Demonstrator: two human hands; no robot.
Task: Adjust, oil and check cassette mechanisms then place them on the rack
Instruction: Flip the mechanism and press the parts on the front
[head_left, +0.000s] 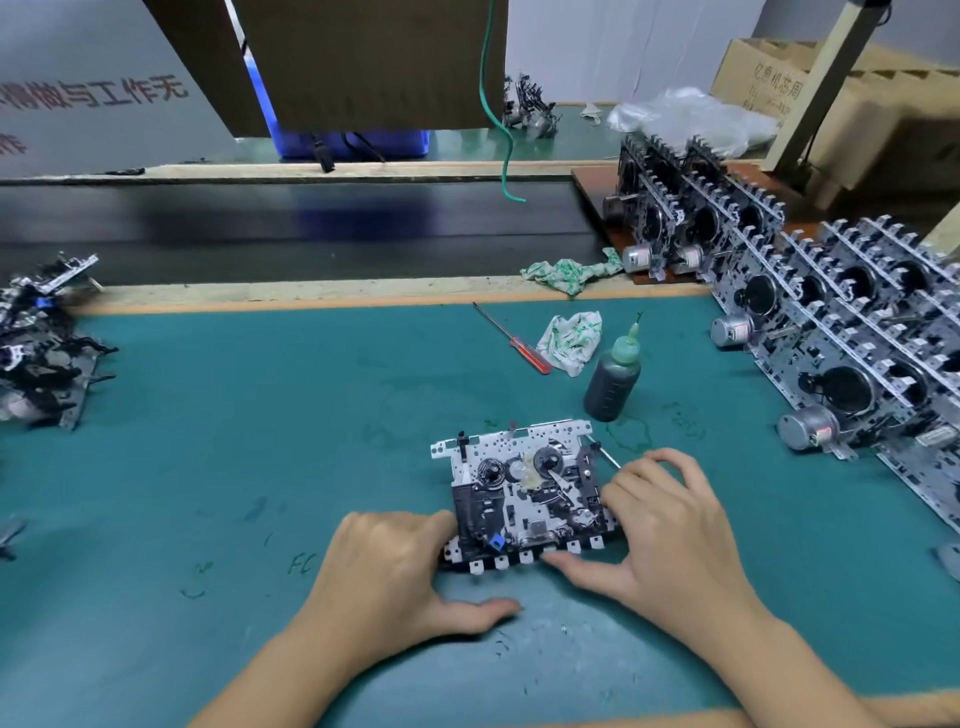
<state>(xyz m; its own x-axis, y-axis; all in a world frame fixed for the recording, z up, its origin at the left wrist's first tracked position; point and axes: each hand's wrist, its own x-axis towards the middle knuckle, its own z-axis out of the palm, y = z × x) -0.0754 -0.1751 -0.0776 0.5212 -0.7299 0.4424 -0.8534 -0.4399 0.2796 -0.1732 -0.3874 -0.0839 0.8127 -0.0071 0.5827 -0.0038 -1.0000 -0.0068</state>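
Observation:
A cassette mechanism (524, 493) lies flat on the green mat (234, 441), its row of white keys facing me. My left hand (395, 571) holds its left front corner with bent fingers, thumb spread on the mat. My right hand (670, 535) grips its right side: the thumb lies along the front keys and the fingers curl over the right edge. A dark oil bottle (613, 376) with a green nozzle stands just behind the mechanism. Rows of finished mechanisms stand on the rack (841, 332) at the right.
A red-handled screwdriver (524, 353) and a crumpled rag (571, 340) lie behind the bottle. Another rag (571, 270) sits at the mat's far edge. A pile of mechanisms (41, 343) is at the left. A dark conveyor belt (311, 228) runs beyond the mat.

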